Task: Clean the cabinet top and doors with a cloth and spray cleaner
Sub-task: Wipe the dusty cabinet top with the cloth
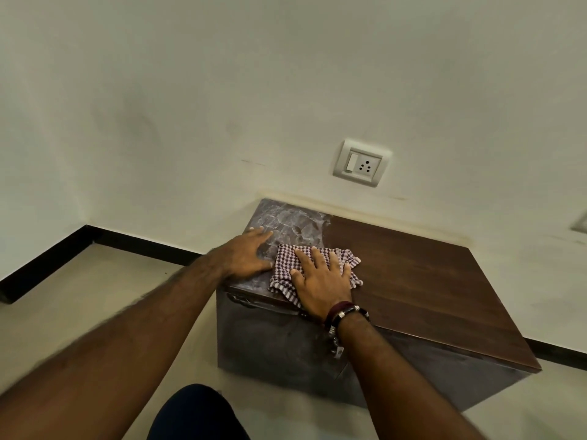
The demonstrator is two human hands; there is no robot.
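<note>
Both flat hands, right [320,281] on cloth [286,265], press half-dusty cabinet top [413,268]

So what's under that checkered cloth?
The checkered cloth lies on the cabinet top, pressed flat by the right hand. The wood directly beneath is covered, so dust there cannot be seen.

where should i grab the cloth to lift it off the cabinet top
Probably the loose far-right corner of the cloth, pinched from the right. It lies bunched and free past the right hand, which presses the middle flat on the cabinet.
</note>
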